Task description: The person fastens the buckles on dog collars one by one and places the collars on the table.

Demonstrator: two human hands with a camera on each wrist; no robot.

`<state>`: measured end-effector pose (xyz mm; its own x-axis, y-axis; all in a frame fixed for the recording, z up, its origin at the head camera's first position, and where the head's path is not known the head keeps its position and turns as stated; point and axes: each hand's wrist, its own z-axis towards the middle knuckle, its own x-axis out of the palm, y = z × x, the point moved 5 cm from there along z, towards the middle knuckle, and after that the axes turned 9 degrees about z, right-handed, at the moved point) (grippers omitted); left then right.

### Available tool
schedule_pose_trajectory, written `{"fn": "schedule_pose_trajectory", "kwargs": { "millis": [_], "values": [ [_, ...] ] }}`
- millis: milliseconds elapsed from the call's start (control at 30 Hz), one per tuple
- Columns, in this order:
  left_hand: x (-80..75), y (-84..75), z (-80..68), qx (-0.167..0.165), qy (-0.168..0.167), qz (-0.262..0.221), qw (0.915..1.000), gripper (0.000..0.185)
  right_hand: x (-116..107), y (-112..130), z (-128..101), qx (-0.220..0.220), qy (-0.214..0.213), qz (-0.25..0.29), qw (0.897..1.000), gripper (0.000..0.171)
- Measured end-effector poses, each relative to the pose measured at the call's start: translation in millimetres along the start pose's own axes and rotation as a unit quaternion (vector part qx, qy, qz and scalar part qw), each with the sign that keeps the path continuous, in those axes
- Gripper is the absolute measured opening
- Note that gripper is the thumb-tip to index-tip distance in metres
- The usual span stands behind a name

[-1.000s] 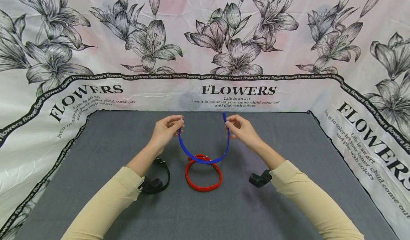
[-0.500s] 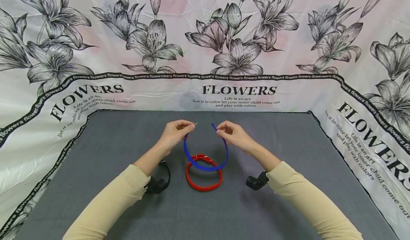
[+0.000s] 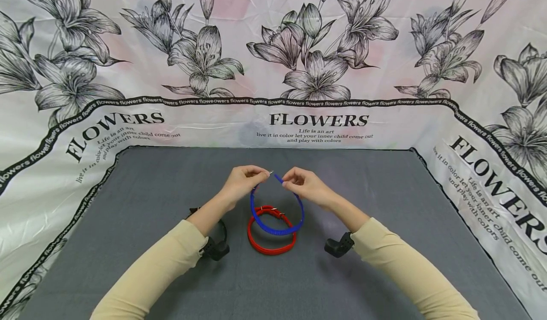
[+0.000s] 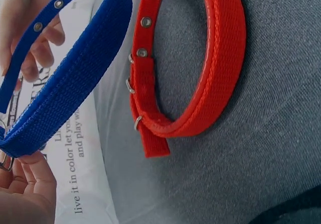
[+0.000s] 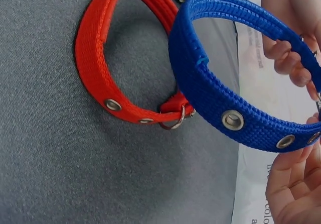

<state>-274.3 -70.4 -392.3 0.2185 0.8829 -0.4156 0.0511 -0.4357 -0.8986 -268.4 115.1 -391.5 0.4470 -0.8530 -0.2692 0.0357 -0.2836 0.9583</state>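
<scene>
A blue webbing collar (image 3: pixel 278 231) hangs in a loop between both hands, above the grey cloth. My left hand (image 3: pixel 242 183) pinches its buckle end; the metal buckle (image 4: pixel 6 159) shows at the left wrist view's edge. Its strap end, lined with metal eyelets (image 5: pixel 232 120), is pinched by my right hand (image 3: pixel 308 187). The strap tip points at the buckle with a small gap between them. Below lies a red collar (image 3: pixel 271 251), fastened into a ring, with its buckle side away from me; the blue loop partly overlaps it in the head view.
A black collar (image 3: pixel 225 230) lies left of the red one, mostly hidden behind the left forearm. Grey cloth (image 3: pixel 384 187) covers the table. Flower-printed white fabric (image 3: pixel 316 87) rises behind and at both sides. Each wrist carries a black camera (image 3: pixel 339 245).
Both hands have come closer together and slightly toward me, bending the blue collar from a wide U into a nearly closed loop. The red collar has stayed in place.
</scene>
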Motion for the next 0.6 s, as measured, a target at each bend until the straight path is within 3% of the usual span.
{"fn": "schedule_pose_trajectory", "kwargs": {
  "millis": [367,600],
  "values": [
    [9.0,0.6,-1.5,0.006,0.015,-0.013,0.9998,0.020,5.1,-2.8,-0.6,-0.004,-0.013,0.003,1.000,0.019],
    [15.4,2.5,-2.6,0.004,0.032,0.006,0.9995,0.022,5.4,-2.9,-0.3,-0.002,-0.015,0.001,1.000,0.025]
  ]
}}
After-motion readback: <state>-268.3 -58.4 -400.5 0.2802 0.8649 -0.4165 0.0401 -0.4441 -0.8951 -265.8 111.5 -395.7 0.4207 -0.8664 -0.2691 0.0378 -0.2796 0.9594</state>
